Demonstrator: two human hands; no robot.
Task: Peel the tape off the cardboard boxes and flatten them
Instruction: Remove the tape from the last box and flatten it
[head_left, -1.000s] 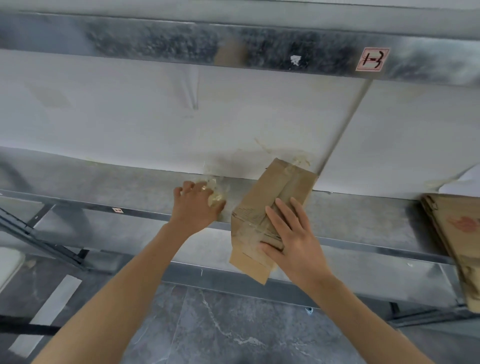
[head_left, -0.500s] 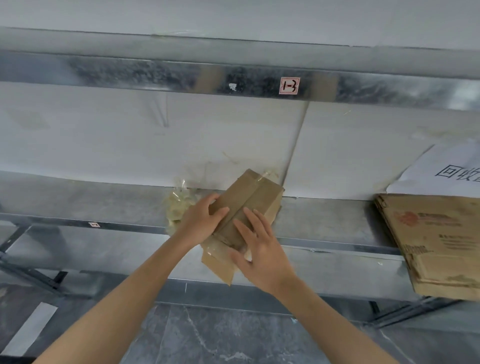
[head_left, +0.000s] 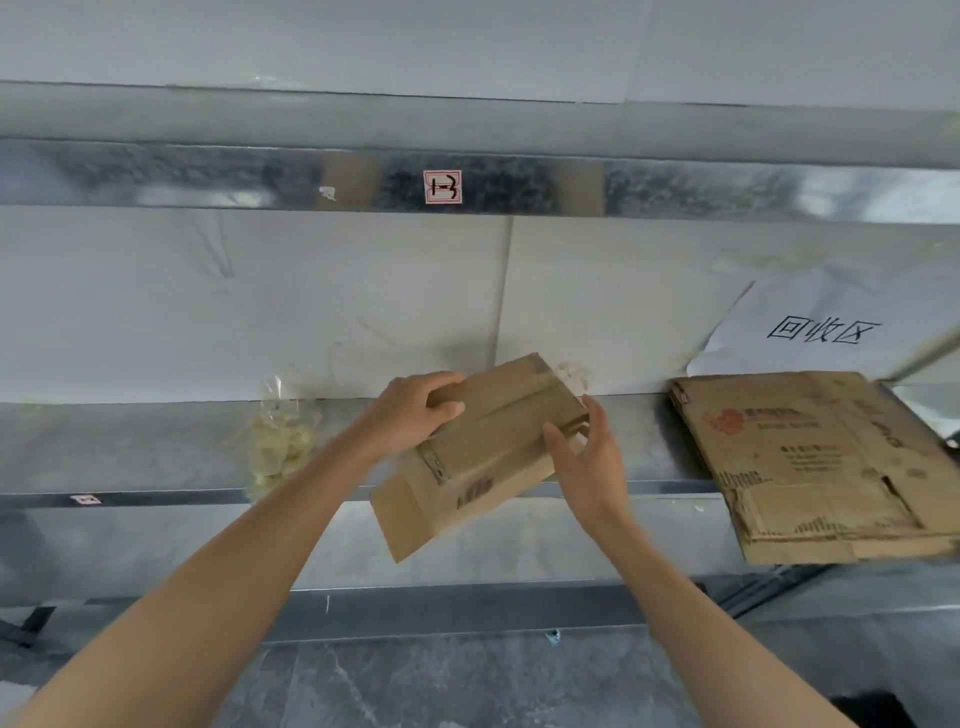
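Flattened box (head_left: 483, 457) is hanging tilted over the front lip of the metal shelf (head_left: 130, 447), far corner up near the white back wall, loose flap pointing down toward the floor. Left hand (head_left: 410, 415) is gripping its upper left corner, fingers curling over the edge. Right hand (head_left: 587, 462) is pinching the right edge, thumb on the near face, fingers apparently behind; blur is making that hard to confirm. Crumpled wad of tape (head_left: 275, 441) is sitting on the shelf, left of the box. Stack of flat cardboard (head_left: 810, 457) is lying well to the right, under a paper sign (head_left: 821, 327).
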